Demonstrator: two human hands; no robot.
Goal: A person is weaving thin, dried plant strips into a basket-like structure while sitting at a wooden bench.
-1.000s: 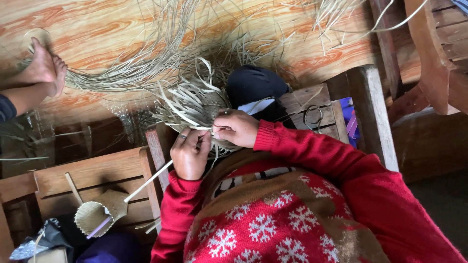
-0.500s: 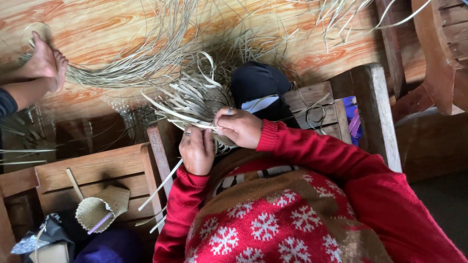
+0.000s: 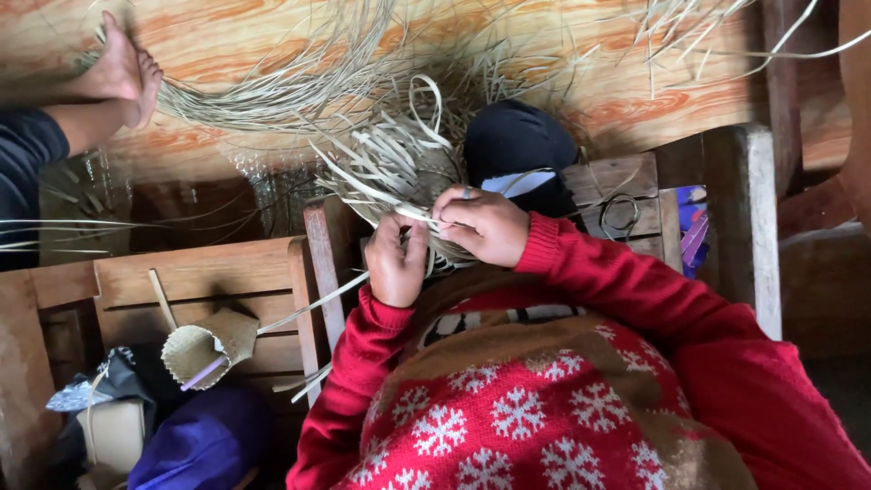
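From the head camera, I look down on my two hands working at a half-woven piece of pale strips. My left hand [image 3: 396, 263] is curled closed, the fingers pinching a strip of the weaving [image 3: 399, 172] just below its loose ends. My right hand [image 3: 481, 224] is closed too, thumb and fingers pressed on the weaving's edge, touching the left hand's fingertips; a ring shows on one finger. Both sleeves are red, and my sweater [image 3: 526, 399] carries white snowflakes.

The weaving sits in front of my chest, above a wooden bench [image 3: 218, 272], its free strips fanning up and to the left. One long strip [image 3: 313, 304] runs down-left from my left hand across the bench slats. Just behind the weaving lies a dark cap [image 3: 517, 141].

On the orange wood-patterned floor [image 3: 581, 54] lie loose strips in a bundle [image 3: 263, 100]. Another person's bare foot [image 3: 122, 68] rests on that bundle at the upper left.

Lower left, a small woven cone [image 3: 209, 345] rests against the bench, with a purple cloth [image 3: 204, 440] below it.
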